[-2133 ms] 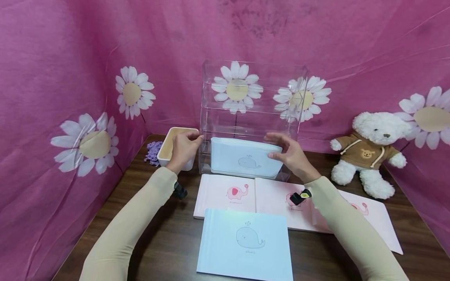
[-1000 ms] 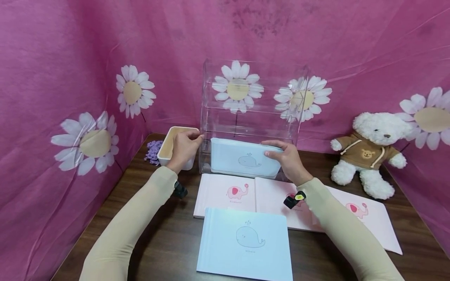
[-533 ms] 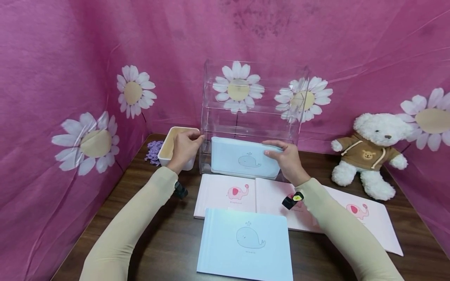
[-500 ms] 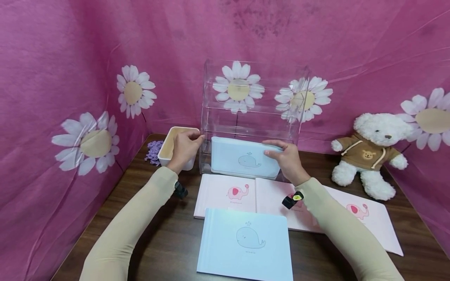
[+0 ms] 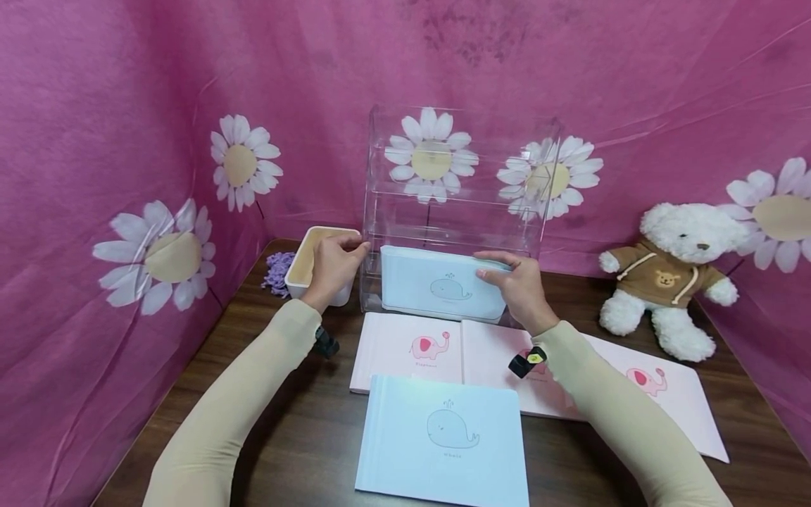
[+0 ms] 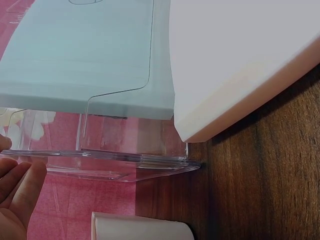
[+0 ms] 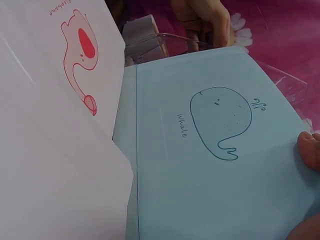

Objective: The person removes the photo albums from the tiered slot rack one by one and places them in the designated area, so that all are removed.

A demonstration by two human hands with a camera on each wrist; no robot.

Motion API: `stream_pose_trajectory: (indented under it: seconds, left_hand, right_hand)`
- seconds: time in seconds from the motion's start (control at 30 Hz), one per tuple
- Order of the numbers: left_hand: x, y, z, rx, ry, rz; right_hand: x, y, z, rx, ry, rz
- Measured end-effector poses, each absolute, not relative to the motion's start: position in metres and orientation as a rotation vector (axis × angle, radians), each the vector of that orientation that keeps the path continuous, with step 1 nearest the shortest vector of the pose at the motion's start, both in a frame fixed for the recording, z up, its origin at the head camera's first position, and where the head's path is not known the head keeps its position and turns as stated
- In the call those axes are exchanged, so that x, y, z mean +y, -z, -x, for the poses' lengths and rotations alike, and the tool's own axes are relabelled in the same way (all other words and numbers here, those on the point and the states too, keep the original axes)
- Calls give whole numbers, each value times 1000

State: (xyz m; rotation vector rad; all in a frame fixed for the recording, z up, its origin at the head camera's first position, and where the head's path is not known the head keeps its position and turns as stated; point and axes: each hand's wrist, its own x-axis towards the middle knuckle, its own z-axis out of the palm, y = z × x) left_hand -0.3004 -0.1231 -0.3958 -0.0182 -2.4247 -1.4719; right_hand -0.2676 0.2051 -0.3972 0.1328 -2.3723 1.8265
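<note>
A light-blue whale book (image 5: 437,285) stands upright in the lowest tier of a clear acrylic rack (image 5: 456,218). My right hand (image 5: 522,289) pinches the book's upper right corner, thumb on the cover and fingers behind its top edge. At the rack's left side panel, my left hand (image 5: 332,267) holds the clear edge between thumb and fingers. The left wrist view has these fingers (image 6: 30,187) at the panel's rim. A second blue whale book (image 5: 443,440) lies flat at the front. Several pink elephant books (image 5: 405,352) lie between it and the rack.
A white bin (image 5: 317,236) with a beige inside stands left of the rack, partly behind my left hand. Purple shreds (image 5: 277,273) lie beside it. A white teddy bear (image 5: 671,274) in a brown hoodie sits at the right. Pink flowered cloth (image 5: 317,91) surrounds the wooden table (image 5: 298,451).
My right hand has moved slightly left and down and has taken hold of the standing book's right corner. The left hand has stayed at the rack's side.
</note>
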Motion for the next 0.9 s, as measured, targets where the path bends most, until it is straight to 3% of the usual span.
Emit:
stream_pose_trajectory:
  seconds: [0.9]
  left_hand:
    - [-123,396,301,-2417,1467,36]
  right_hand:
    - [212,368,252,-2030,-2012,-242]
